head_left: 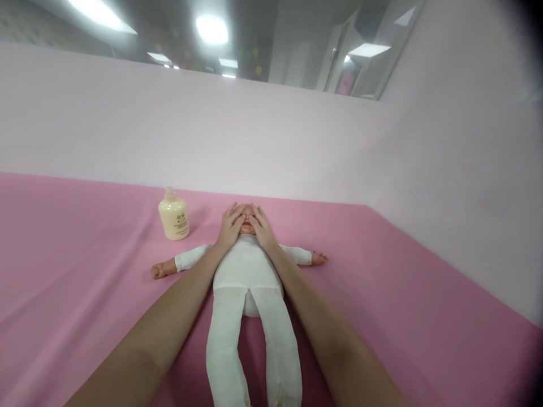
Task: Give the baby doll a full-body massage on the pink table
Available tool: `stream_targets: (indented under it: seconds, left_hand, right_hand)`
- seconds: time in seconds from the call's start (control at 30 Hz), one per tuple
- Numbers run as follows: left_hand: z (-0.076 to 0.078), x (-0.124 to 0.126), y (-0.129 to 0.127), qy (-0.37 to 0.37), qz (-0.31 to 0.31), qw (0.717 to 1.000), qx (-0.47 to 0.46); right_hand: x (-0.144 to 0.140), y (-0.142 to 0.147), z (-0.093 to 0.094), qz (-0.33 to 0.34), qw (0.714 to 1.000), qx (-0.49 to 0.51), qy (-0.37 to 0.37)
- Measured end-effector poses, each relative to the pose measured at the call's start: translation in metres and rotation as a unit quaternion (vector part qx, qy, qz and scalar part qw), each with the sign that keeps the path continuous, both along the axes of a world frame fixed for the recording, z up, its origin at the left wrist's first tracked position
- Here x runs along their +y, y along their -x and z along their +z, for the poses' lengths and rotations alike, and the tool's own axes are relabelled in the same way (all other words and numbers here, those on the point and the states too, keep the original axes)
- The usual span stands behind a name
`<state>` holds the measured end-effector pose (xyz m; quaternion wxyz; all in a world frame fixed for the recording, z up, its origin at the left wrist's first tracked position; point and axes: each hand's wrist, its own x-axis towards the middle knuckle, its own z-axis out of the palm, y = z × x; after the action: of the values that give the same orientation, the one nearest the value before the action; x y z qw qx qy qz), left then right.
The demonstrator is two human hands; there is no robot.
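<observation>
On the doll's head, the left hand (231,225) and right hand (261,227) lie flat with fingers spread, cupping the face from both sides, gripping nothing else. Below them the doll (248,271) lies on its back on the pink sheet (85,271), white-clothed, arms out, legs straight. Left of its head stands a cream lotion bottle (173,215).

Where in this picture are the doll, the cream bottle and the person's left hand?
doll (248,268): head view, on the white-clothed chest.
cream bottle (173,217): head view, on the middle of its pale yellow body.
left hand (231,225): head view, on the back of the hand laid on the doll's face.
</observation>
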<state>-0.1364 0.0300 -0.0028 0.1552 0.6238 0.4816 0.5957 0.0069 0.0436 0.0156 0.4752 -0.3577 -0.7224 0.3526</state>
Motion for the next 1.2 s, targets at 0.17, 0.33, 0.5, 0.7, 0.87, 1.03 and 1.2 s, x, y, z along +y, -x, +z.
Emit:
stream_targets:
  seconds: [0.17, 0.33, 0.5, 0.7, 0.87, 1.03, 1.2]
  left_hand:
    - [-0.0009, 0.0012, -0.0003, 0.009, 0.004, 1.000, -0.015]
    - [-0.0030, 0.0045, -0.0012, 0.037, 0.018, 0.998, -0.053]
    - [-0.0039, 0.0061, -0.0011, 0.062, 0.027, 0.996, -0.065]
    - [-0.0002, 0.0046, -0.0013, 0.094, 0.044, 0.992, -0.074]
    - [0.0021, 0.0027, -0.0012, 0.113, 0.047, 0.990, -0.074]
    - [-0.0001, 0.0027, -0.0012, 0.098, 0.038, 0.991, -0.078]
    - [-0.0023, 0.0023, -0.0018, 0.080, 0.035, 0.994, -0.062]
  right_hand:
    - [0.0000, 0.0000, -0.0003, -0.002, 1.000, 0.006, 0.006]
    - [0.0015, -0.0001, -0.0016, -0.008, 1.000, 0.006, 0.007]
    - [0.0025, 0.0009, -0.0026, -0.025, 0.997, 0.038, 0.064]
    - [0.0008, 0.0014, 0.0001, -0.063, 0.987, 0.029, 0.145]
    - [-0.0012, 0.0016, 0.0020, -0.068, 0.986, 0.026, 0.150]
    - [-0.0034, 0.0017, 0.0028, -0.073, 0.988, 0.016, 0.134]
    - [0.0003, 0.0016, -0.0021, -0.062, 0.992, 0.022, 0.106]
